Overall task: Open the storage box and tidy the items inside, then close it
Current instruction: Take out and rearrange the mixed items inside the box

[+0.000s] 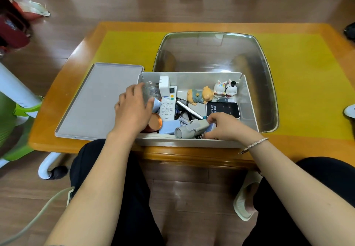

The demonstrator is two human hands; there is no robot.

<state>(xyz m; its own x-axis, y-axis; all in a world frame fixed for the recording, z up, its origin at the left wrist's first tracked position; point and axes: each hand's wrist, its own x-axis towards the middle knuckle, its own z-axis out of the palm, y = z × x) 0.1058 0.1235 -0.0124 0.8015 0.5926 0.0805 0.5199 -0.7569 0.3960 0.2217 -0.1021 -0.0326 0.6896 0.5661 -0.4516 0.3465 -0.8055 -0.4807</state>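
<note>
Head view: in the open box [247,92], a clear jar [151,92] is grasped by the left hand [132,111]; a grey tool [192,129] is pinched by the right hand [224,126].

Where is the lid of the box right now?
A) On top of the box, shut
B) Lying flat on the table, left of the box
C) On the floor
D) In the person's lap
B: the grey lid lies flat on the table, right beside the left wall of the open storage box, whose jumbled things are uncovered while both hands reach inside.
</note>
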